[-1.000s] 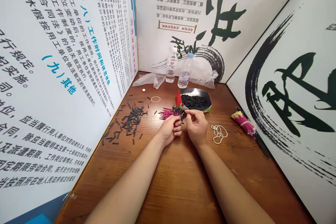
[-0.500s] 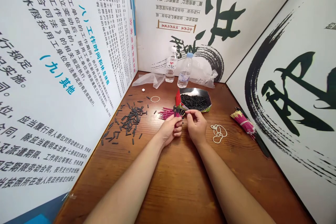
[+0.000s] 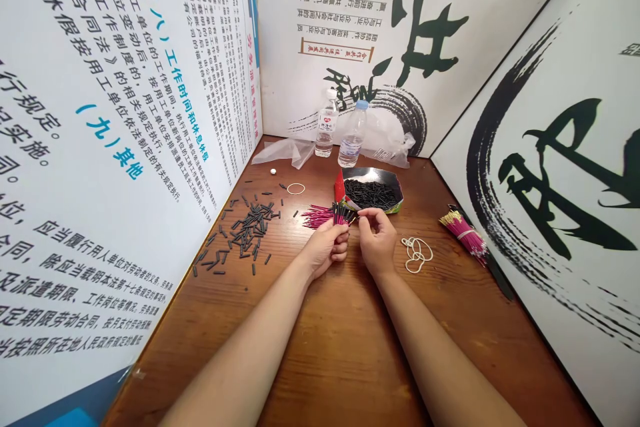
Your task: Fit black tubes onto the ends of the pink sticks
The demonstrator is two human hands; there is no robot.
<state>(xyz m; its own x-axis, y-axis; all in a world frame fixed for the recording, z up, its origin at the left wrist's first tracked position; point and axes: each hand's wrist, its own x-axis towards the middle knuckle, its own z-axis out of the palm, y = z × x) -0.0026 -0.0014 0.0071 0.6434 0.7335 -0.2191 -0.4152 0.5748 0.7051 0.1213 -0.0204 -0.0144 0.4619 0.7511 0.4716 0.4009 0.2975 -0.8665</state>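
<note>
My left hand (image 3: 327,248) is closed around a bundle of thin magenta wires (image 3: 318,216). Short black sleeves (image 3: 345,213) cover several of the wire ends above the thumb, and a gold-coloured tip shows beside them. At the right side of these ends, my right hand (image 3: 377,240) has thumb and forefinger pinched together, close to the tip. What lies between those fingers is too small to make out. Just behind both hands stands an open box (image 3: 396,195) full of black sleeves.
Loose black sleeves (image 3: 250,230) are scattered at the left. White rubber bands (image 3: 416,255) lie right of my right hand, and one more band (image 3: 296,189) lies behind. A tied magenta wire bundle (image 3: 465,235) rests far right. Two water bottles (image 3: 352,140) stand before the back panel.
My right hand has shifted slightly to the right, away from the left hand. The bundle stays in my left hand, almost unmoved.
</note>
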